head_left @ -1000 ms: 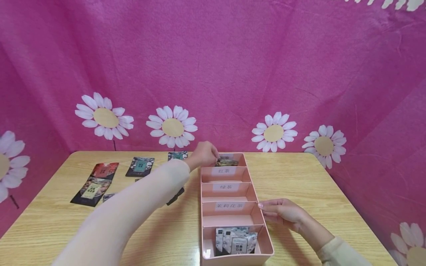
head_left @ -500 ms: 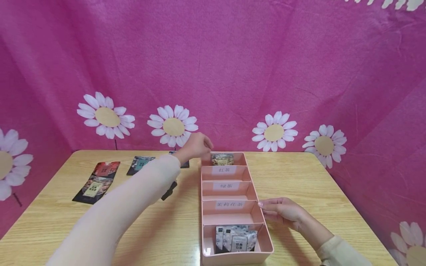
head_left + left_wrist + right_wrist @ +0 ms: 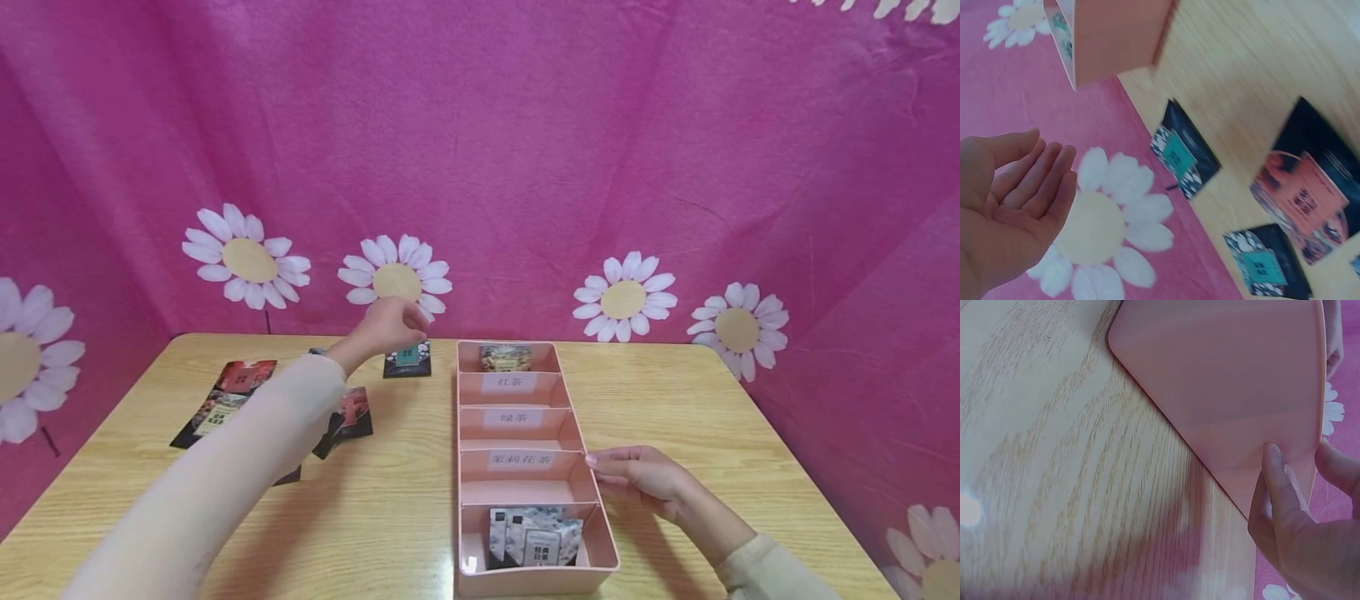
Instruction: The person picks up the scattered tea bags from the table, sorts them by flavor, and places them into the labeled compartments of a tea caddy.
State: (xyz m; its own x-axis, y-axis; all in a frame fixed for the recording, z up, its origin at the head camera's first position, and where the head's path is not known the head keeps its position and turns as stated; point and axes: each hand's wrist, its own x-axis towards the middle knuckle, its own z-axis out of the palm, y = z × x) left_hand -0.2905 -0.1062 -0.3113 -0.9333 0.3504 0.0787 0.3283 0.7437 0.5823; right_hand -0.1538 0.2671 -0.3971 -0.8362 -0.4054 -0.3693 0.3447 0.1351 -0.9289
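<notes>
My left hand (image 3: 390,325) is above the table's back edge, fingers loosely curled, with nothing held, as the left wrist view (image 3: 1022,200) confirms. Just below it lies a black tea packet with a teal label (image 3: 407,358). My right hand (image 3: 645,479) rests against the right side of a pink divided box (image 3: 540,579); in the right wrist view its fingers (image 3: 1282,487) lie along the outer wall, thumb tip at the rim. The box's far compartment holds a tea packet with a yellow label (image 3: 506,358). Silvery packets (image 3: 540,542) stand in the near one.
Left of the box, more tea packets lie on the wooden table (image 3: 390,517): a red one (image 3: 243,377), one with a yellow label (image 3: 217,417) and a black one with a red label (image 3: 352,408). My left sleeve covers part of them. A pink flowered curtain (image 3: 510,167) hangs behind the table.
My left hand has let go of the yellow-labelled tea packet in the far compartment and moved left, out of the box. My right hand stays at the box's side.
</notes>
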